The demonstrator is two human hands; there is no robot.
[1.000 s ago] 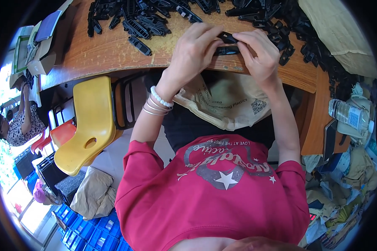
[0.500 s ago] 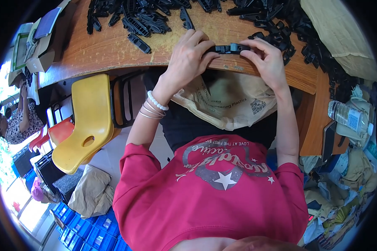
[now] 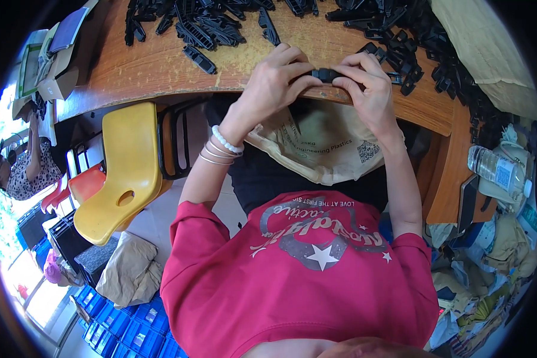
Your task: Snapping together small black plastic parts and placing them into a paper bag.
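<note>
Between both hands, just above the table's near edge, is a small black plastic part (image 3: pixel 325 75). My left hand (image 3: pixel 275 76) pinches its left end between thumb and fingers. At its right end, my right hand (image 3: pixel 367 86) is closed on it with thumb and fingertips. Only the part's middle shows; the fingers cover the rest. Beyond my left hand lies a slim black plastic piece (image 3: pixel 269 27), and farther left a single black piece (image 3: pixel 199 59) rests apart from a pile of similar pieces (image 3: pixel 206 30).
The worn wooden table (image 3: pixel 143 77) carries another heap of black parts (image 3: pixel 400 45) at the right. An open paper sack (image 3: pixel 328 158) hangs below its edge. A yellow chair (image 3: pixel 131 155) stands left, a plastic bottle (image 3: pixel 498 170) lies right. Another person (image 3: pixel 33 170) is at far left.
My right hand has moved left, closer to my left hand, and covers more of the black part. The part's greyish section no longer shows.
</note>
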